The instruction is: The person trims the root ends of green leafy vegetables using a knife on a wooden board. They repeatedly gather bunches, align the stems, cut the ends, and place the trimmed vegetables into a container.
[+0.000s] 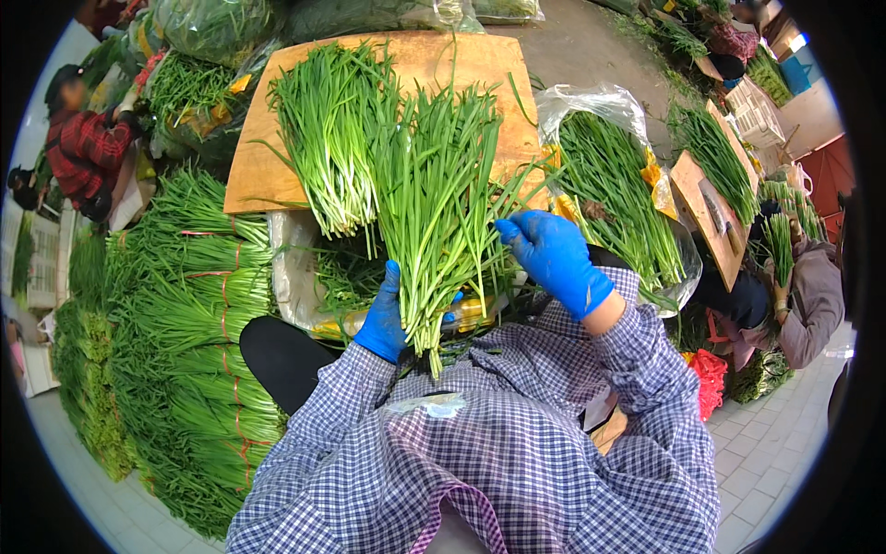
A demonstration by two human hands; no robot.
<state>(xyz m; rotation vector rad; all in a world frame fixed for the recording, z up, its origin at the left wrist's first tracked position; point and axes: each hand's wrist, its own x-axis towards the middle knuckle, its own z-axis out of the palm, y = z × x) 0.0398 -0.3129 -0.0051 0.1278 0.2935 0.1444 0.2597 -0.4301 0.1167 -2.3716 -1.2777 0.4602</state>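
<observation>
My left hand (385,317), in a blue rubber glove, is closed around the lower stems of a bunch of garlic chives (432,208); some blue fingertips show beyond the stems. The bunch fans out over the near edge of a wooden board (477,55). At the bunch's right side is my right hand (550,256), also gloved in blue, its fingers bent by some thin leaves; whether it pinches any cannot be told. A second pile of green chives with pale stem ends (336,145) lies on the board, left of the held bunch.
Below the board stands a plastic-lined container (287,277) with loose leaves. Tied chive bundles (208,298) are stacked at the left. An open plastic bag of chives (616,187) lies at the right. Co-workers sit at the far left (86,149) and far right (817,298), near a knife (713,204) on another board.
</observation>
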